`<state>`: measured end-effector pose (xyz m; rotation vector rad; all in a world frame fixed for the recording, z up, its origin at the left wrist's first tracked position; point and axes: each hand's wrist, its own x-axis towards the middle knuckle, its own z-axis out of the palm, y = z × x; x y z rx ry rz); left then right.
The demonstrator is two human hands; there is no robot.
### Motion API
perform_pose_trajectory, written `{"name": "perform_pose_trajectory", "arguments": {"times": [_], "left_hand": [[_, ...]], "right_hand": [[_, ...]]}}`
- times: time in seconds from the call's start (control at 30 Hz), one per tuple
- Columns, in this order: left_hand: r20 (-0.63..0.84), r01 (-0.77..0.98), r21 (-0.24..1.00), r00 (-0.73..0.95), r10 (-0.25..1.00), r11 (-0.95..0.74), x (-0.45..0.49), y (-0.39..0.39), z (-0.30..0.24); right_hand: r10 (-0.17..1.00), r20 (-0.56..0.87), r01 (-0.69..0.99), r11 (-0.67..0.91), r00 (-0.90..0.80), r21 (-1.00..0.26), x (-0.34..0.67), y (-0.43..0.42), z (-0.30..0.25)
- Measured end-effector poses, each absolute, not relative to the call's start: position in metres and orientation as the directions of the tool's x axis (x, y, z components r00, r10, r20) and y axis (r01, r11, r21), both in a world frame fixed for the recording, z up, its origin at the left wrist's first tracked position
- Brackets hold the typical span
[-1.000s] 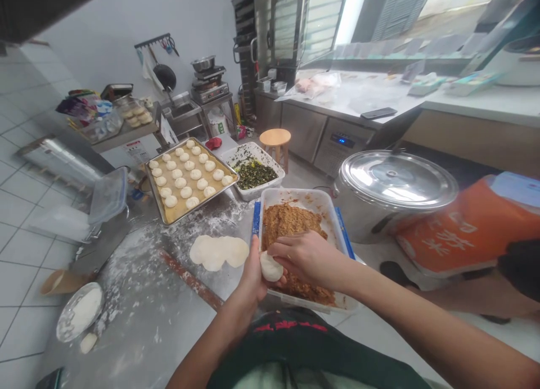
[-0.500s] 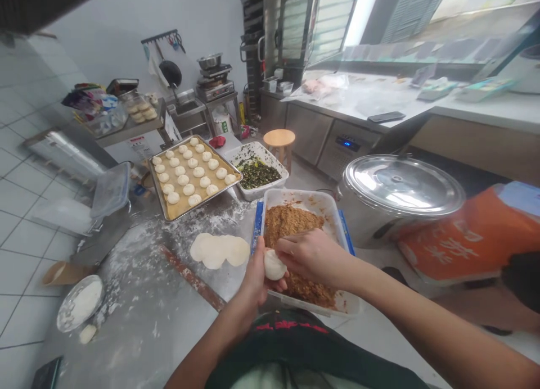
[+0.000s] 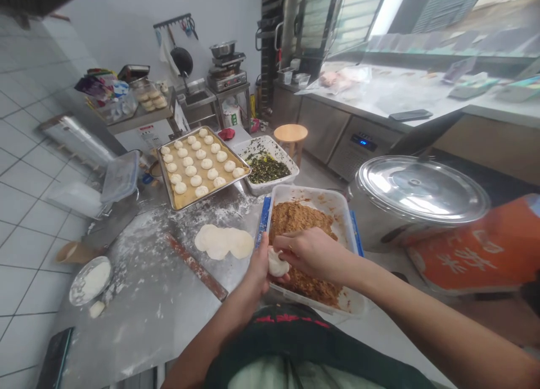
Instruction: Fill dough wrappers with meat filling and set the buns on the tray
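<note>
On our floury desk (image 3: 139,316), the tray (image 3: 182,201) at the far left carries rows of finished-looking buns (image 3: 206,163). The near tub (image 3: 338,209) keeps much brown filling (image 3: 301,215), and to its left some flat wrappers (image 3: 223,242) lie unfilled. Our right hand (image 3: 314,254) bends over from the right, its grip pinching the dough's top; our left hand (image 3: 258,268), thumb raised, cups this one dough bun (image 3: 276,264) over the tub's near left part. Whether it is closed, we cannot tell.
</note>
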<state>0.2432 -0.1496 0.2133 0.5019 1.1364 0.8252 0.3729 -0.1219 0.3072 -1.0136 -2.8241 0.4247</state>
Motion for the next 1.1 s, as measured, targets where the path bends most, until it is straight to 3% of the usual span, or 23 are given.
{"name": "perform_pose_trajectory", "arguments": {"times": [0.2,0.47,0.83,1.1], "left_hand": [[-0.571,-0.363,0.651,0.345,0.745,0.667,0.23,-0.145,0.211],[-0.573,-0.481,0.653,0.189,0.797,0.584,0.218,-0.151,0.212],[-0.661,-0.675,0.543,0.023,0.75,0.5,0.158,-0.146,0.2],[-0.654,-0.775,0.56,-0.197,0.731,0.293,0.108,-0.121,0.178]], "right_hand": [[0.611,-0.049,0.599,0.752,-0.79,-0.274,0.368,-0.114,0.313],[0.587,-0.035,0.569,0.765,-0.809,-0.301,0.347,-0.106,0.307],[0.519,-0.038,0.461,0.721,-0.854,-0.517,0.287,-0.071,0.291],[0.389,0.034,0.365,0.888,-0.921,-0.28,0.209,-0.06,0.262]]}}
